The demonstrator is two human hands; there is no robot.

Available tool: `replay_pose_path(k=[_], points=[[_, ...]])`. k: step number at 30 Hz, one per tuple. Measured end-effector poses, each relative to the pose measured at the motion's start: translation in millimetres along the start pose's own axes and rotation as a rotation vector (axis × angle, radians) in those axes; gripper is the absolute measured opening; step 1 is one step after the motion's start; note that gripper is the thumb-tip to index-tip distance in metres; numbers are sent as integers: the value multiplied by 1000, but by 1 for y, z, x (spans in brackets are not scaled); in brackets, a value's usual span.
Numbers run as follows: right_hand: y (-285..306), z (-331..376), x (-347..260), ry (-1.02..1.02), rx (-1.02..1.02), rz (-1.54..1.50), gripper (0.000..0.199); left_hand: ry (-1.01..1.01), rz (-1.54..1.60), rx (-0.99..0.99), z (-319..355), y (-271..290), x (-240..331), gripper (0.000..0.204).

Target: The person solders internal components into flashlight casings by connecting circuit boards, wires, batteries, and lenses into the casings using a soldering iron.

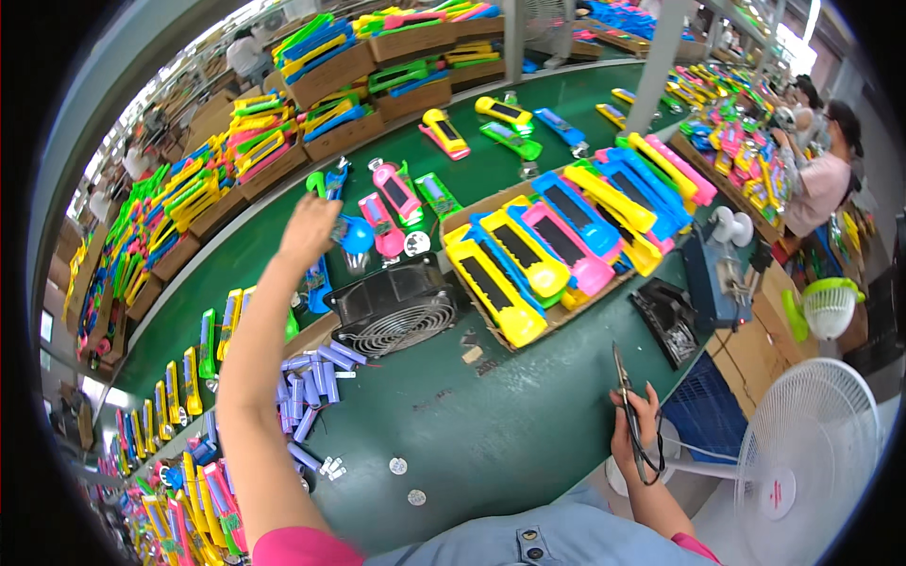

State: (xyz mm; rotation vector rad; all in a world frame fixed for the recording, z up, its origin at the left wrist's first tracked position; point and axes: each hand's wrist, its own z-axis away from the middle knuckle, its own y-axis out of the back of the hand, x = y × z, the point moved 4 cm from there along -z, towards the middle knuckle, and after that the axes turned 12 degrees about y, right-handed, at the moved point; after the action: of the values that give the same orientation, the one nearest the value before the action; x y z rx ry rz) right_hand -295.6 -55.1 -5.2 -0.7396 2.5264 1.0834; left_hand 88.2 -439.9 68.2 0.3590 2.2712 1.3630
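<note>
My left hand (310, 226) reaches far out over the green table, fingers curled down on a blue plastic toy part (355, 236) next to a pink toy body (385, 226). Whether it grips the part is hidden by the hand's back. My right hand (634, 432) stays low near my lap at the table's front edge and holds black scissors (627, 401) with the blades pointing up. A cardboard tray (552, 319) of yellow, blue and pink toy bodies lies between the two hands.
A black fan (396, 307) lies flat by the tray, with several lilac tubes (307, 387) to its left. A white standing fan (812, 462) is at my right. Cardboard boxes of coloured toys (330, 71) line the far edge. Another person (821, 179) sits at right.
</note>
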Motion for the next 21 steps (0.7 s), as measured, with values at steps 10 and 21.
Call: replay_pose_path(k=[10,21], points=[[27,-132,35,371,254,155,34,59,-53,22,111,237,65,84],[-35,-242,119,173,-30,44,43,204,427,-506,311,164,271,74]])
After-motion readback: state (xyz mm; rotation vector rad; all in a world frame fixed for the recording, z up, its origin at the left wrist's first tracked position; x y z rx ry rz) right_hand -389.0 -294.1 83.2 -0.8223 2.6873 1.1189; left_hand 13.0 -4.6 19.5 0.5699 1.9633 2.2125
